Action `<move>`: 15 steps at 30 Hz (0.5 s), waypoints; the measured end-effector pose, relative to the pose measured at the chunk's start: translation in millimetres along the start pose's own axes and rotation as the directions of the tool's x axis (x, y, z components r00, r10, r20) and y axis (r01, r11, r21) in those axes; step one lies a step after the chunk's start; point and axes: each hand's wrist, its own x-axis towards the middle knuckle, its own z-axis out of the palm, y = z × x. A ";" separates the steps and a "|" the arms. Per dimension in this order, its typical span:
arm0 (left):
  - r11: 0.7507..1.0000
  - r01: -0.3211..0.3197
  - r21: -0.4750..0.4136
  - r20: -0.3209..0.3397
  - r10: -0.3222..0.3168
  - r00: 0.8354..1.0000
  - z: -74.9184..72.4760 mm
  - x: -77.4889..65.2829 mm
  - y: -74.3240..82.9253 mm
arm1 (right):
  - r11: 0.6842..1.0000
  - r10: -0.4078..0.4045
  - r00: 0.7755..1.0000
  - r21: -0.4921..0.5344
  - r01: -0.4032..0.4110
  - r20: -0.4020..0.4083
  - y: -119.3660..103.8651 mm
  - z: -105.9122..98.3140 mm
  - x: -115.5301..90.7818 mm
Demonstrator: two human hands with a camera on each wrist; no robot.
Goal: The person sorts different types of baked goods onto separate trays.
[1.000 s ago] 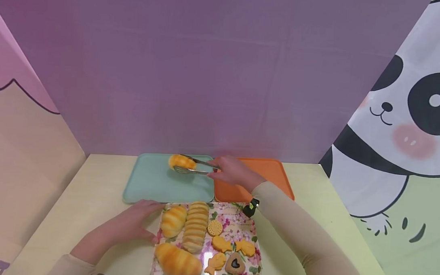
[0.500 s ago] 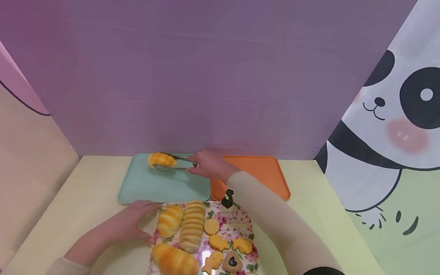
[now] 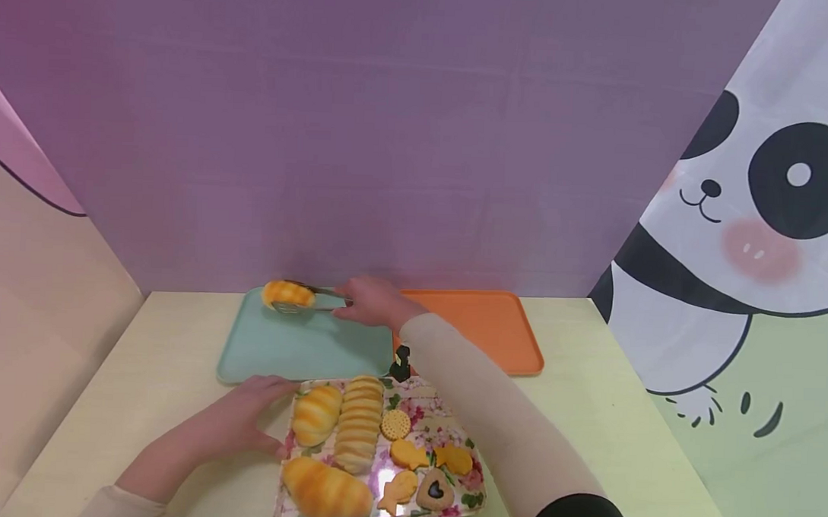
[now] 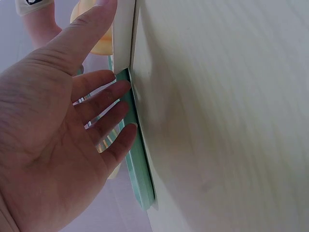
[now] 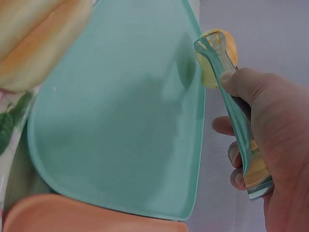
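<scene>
My right hand [image 3: 371,301] grips metal tongs [image 5: 236,116], whose tips pinch a small golden bread roll [image 3: 287,294] over the back left corner of the teal tray [image 3: 301,353]. In the right wrist view the roll is partly hidden behind the tong head, and a shadow falls on the tray. At the left edge of the floral tray [image 3: 416,388] is my left hand [image 3: 240,420], fingers spread and nearly straight, thumb at the rim. From the left wrist, the palm [image 4: 53,130] shows beside the tray's side, holding nothing.
On the floral tray lie a round bread [image 3: 316,415], a long ridged bread [image 3: 359,428], a large croissant-like bread [image 3: 327,491], and several cookies, including a heart-centred cookie [image 3: 436,489]. An orange tray [image 3: 480,329] stands right of the teal one. A purple backdrop [image 3: 391,136] rises behind.
My right hand has carried the tongs and pinched roll leftward across the teal tray to its back left corner. The left hand stays at the floral tray's edge. The head view has shifted slightly.
</scene>
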 end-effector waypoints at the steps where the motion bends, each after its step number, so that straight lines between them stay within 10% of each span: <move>1: 1.000 -0.002 0.001 -0.001 0.002 1.000 0.4 0.0 0.0 | 1.000 -0.001 1.000 0.001 0.001 0.000 -1.2 0.4 0.2; 15: 1.000 0.001 -0.003 -0.002 -0.001 1.000 1.9 -2.5 2.1 | 0.999 0.036 0.999 -0.016 -0.036 0.021 -13.5 12.2 10.5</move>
